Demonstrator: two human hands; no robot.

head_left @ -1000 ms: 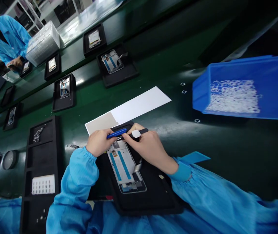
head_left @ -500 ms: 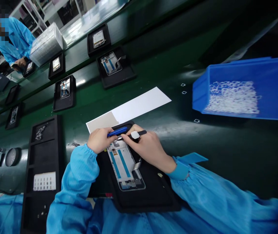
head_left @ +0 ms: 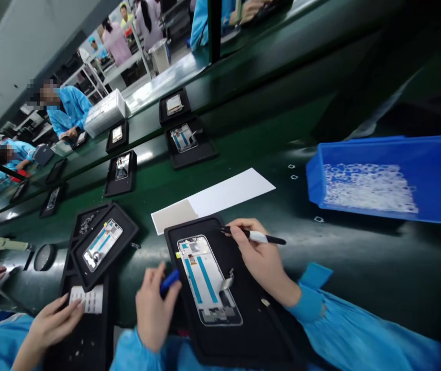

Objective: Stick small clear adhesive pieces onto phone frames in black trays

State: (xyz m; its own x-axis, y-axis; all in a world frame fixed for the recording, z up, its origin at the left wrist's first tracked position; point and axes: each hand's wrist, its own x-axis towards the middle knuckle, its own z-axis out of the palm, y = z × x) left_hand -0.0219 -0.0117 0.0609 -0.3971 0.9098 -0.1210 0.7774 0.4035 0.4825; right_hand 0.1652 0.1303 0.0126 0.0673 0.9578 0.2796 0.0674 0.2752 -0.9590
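Observation:
In front of me an opened phone housing (head_left: 209, 275) with two blue strips lies in a black foam tray (head_left: 251, 340). My right hand (head_left: 265, 260) is closed on black tweezers (head_left: 259, 236) with a white middle; their tips point left above the tray's far right part, apart from the housing. At the tray's left edge, my left hand (head_left: 153, 306) grips a short blue tool (head_left: 170, 281) between thumb and fingers; most of it is hidden, and I cannot make out its kind. A loose flex cable (head_left: 227, 283) sticks up at the housing's right side.
A co-worker's hand (head_left: 56, 322) reaches over a compartment tray (head_left: 106, 330) at left. A smaller tray with a phone housing (head_left: 103, 244) rests across it. Beyond my tray lies a white sheet (head_left: 232, 190). A blue bin (head_left: 440, 180) of small white frames stands right.
My hands have moved apart from the housing's top end, left hand toward me, right hand to the right. Another phone tray and a co-worker's hand have appeared at left. The view has tilted up.

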